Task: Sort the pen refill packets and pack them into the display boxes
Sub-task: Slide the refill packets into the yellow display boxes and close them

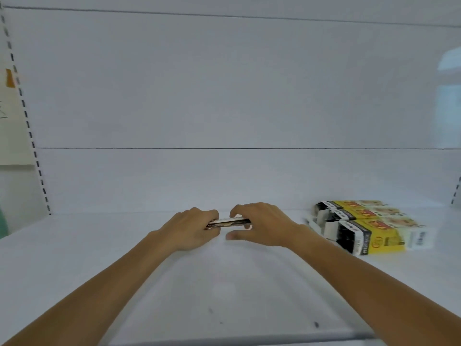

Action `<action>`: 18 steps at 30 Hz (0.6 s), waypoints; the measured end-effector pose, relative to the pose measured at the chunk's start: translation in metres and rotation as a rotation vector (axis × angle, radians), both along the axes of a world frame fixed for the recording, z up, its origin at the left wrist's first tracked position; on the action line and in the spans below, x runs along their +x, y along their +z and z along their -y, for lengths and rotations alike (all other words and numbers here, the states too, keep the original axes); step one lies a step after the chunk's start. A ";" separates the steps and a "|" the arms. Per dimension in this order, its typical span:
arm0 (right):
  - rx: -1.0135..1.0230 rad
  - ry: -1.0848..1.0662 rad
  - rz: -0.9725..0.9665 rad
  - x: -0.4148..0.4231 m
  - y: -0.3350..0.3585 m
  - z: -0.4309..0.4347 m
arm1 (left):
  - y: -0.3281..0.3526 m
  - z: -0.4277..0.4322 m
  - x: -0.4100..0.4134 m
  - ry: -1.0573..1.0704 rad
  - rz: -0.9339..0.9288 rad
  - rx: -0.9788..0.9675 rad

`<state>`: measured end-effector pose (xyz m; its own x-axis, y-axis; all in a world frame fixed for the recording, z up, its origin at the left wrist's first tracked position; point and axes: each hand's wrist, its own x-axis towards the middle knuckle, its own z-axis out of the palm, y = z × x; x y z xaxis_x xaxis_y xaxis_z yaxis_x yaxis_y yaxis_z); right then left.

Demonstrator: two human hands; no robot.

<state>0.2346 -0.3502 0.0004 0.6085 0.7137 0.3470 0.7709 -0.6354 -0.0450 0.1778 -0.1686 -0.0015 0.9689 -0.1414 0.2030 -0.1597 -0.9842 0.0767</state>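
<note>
A thin stack of pen refill packets (228, 222) is held level just above the white shelf (224, 283), between both hands at the middle. My left hand (193, 228) grips its left end with curled fingers. My right hand (259, 224) holds the right end, fingers over the top and thumb stretched out below. To the right, three yellow, black and white display boxes (366, 227) lie side by side on the shelf with their open ends facing left. What the boxes contain is too blurred to make out.
The shelf's white back wall (224, 96) rises close behind the hands. A slotted upright (27, 121) runs down the left side, with paper and a green object beyond it. The shelf's front edge (237, 342) lies near the bottom of view.
</note>
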 end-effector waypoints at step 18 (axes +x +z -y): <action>0.639 -0.231 -0.184 0.040 0.018 0.250 | -0.010 0.196 0.011 0.172 0.187 -0.102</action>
